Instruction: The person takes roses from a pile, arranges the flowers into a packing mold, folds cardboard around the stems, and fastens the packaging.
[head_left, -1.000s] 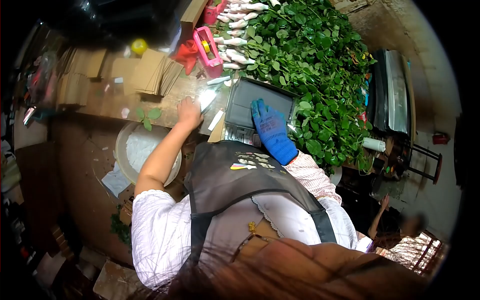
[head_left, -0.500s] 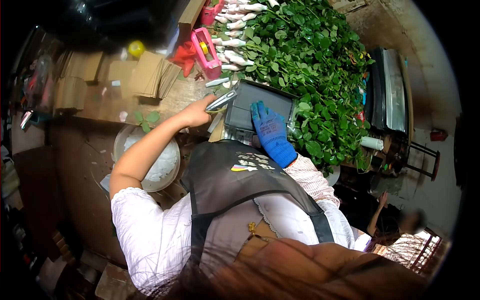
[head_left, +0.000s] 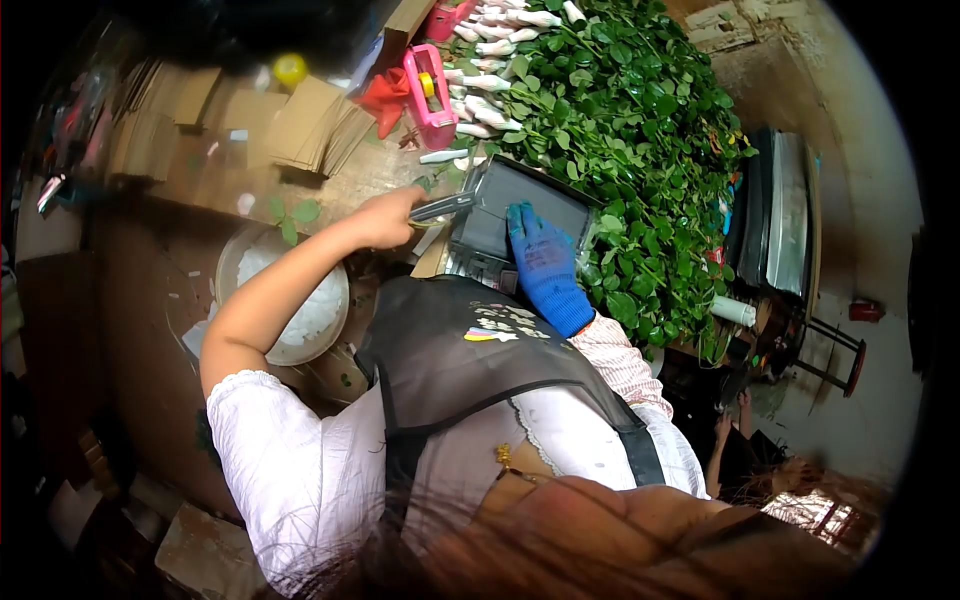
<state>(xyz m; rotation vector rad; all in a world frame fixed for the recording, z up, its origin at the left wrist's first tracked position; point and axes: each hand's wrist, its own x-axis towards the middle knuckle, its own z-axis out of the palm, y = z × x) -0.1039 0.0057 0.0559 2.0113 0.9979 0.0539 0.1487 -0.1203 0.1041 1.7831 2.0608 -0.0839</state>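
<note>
My bare left hand [head_left: 390, 217] is closed around a grey metal hand tool [head_left: 442, 207] that looks like a stapler. Its front end reaches over the left edge of a dark grey rectangular tray [head_left: 492, 190]. On that tray my right hand [head_left: 543, 246], in a blue knitted glove with green fingertips, lies with its fingers stretched out flat. Clear plastic wrap shows around the tray's right and near edges. A pile of green leafy stems [head_left: 640, 130] adjoins the tray, with white-wrapped flower heads [head_left: 490, 82] at its left end.
A pink tape dispenser [head_left: 430, 100] and red cloth-like piece [head_left: 385, 100] lie behind the tray. Brown cardboard sheets [head_left: 310, 130] are stacked on the table's left. Below stands a round bin of white scraps [head_left: 305, 315]. At lower right is another person's arm [head_left: 720, 450].
My left hand has shifted slightly left, and the tool in it has turned to show its side. My right hand stays on the tray. The camera view has tilted a little.
</note>
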